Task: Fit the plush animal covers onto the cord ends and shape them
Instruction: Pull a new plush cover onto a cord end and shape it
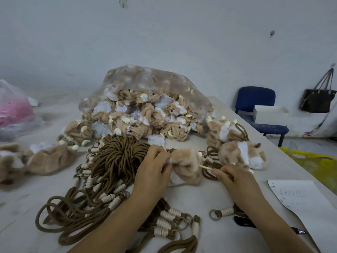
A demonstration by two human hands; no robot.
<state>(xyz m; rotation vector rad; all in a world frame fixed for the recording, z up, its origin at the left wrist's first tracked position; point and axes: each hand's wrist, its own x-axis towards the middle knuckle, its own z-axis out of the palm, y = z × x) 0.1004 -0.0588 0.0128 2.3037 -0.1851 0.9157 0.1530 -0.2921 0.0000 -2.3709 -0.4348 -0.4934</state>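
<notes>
**Plush cover pinched mid-table, stick at its right side**

In the way, near and left: a thick bundle of brown cords [113, 157] spilling over the table [200, 198]. White-wrapped ends and rings fanned toward the near edge, some hidden under the left forearm. Just right of the hands, two finished plush animals [242, 152], cord loops beside them. Left, a few loose covers [49, 159] lying flat. Near right, a sheet of paper [300, 198], with a pen [297, 230] by the right forearm. Past the table's right edge, a yellow crate [313, 163]. Far right, a blue chair [255, 101] carrying a white box [269, 115], and a dark handbag [317, 103] hanging on the wall.

Far centre, a clear plastic bag [155, 83], mouth open toward the near side, stuffed with tan-and-white covers, several tumbled out in front. Far left, a thin bag [12, 108] holding something pink.

Mid-table, between bundle and finished animals: the plush cover [186, 165], pinched at its white left end by the left hand [155, 167], fingers curled. Right hand [231, 177] curled round a thin pale stick [206, 167], its tip touching the cover's right side.
</notes>
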